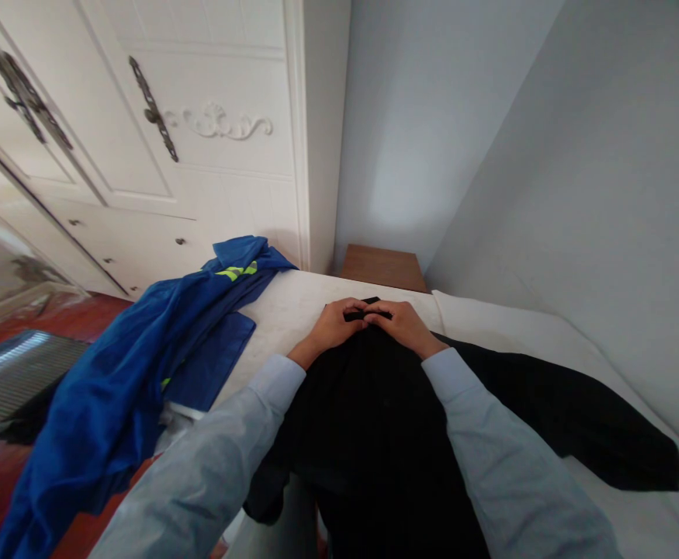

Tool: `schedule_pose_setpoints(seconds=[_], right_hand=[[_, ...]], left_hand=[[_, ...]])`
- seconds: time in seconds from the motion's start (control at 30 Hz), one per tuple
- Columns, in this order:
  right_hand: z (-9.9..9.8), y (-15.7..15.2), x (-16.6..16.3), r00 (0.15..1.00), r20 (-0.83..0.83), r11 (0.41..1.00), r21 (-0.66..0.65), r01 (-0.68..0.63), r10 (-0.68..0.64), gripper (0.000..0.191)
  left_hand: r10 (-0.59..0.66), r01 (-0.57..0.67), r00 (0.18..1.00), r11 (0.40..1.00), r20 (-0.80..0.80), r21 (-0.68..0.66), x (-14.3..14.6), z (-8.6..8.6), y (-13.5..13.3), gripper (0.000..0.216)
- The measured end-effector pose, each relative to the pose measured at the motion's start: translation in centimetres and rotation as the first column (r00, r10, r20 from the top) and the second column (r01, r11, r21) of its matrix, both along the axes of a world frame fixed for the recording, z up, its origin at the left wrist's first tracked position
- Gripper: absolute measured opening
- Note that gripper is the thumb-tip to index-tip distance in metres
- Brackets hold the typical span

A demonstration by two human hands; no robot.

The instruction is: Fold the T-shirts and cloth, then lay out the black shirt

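A black long-sleeved garment [382,419] lies over the edge of a white bed [281,310], its lower part hanging toward me. One sleeve stretches out to the right across the bed. At the garment's upper end, my left hand [336,322] pinches the cloth near the collar. My right hand [397,320] pinches the same edge just beside it, the fingertips of both hands nearly meeting. The exact part between my fingers is partly hidden by them.
Blue clothing [135,341] with yellow-green strips drapes over the bed's left side. Behind stands a white wardrobe [223,85] with dark handles. A brown wooden surface [382,266] sits beyond the bed by the grey wall [607,171]. A dark ribbed object [25,380] rests on the red floor.
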State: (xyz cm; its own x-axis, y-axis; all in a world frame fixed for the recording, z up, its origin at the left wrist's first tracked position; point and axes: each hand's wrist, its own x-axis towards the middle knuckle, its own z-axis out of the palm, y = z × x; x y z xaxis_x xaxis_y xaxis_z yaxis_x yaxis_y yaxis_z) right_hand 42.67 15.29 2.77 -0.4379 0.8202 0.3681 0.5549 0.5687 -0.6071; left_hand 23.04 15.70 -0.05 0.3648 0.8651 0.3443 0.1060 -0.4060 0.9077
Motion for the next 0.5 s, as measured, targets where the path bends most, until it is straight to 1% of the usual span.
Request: schedule_pose_setpoints(seconds=[0.07,0.17,0.33,0.5], right_hand=[[-0.04,-0.04,-0.02,0.999,-0.033,1.0,-0.017,-0.007,0.006,0.02],[-0.05,-0.09,0.08,0.999,-0.033,0.999,-0.024,-0.027,0.027,0.023],[-0.02,-0.12,0.15,1.0,-0.018,1.0,0.012,-0.025,0.026,0.026],[0.1,-0.11,0.06,1.0,-0.01,0.998,0.058,0.012,-0.011,0.022]], left_hand=[[-0.011,0.013,0.998,0.999,0.054,-0.044,-0.03,-0.01,0.12,0.028],[-0.013,0.022,0.994,0.996,0.107,-0.088,-0.09,0.07,0.27,0.024],[-0.002,0.013,0.994,0.995,0.108,-0.103,-0.08,0.37,0.12,0.02],[0.011,0.004,0.993,0.991,0.114,-0.137,-0.05,0.45,0.04,0.019]])
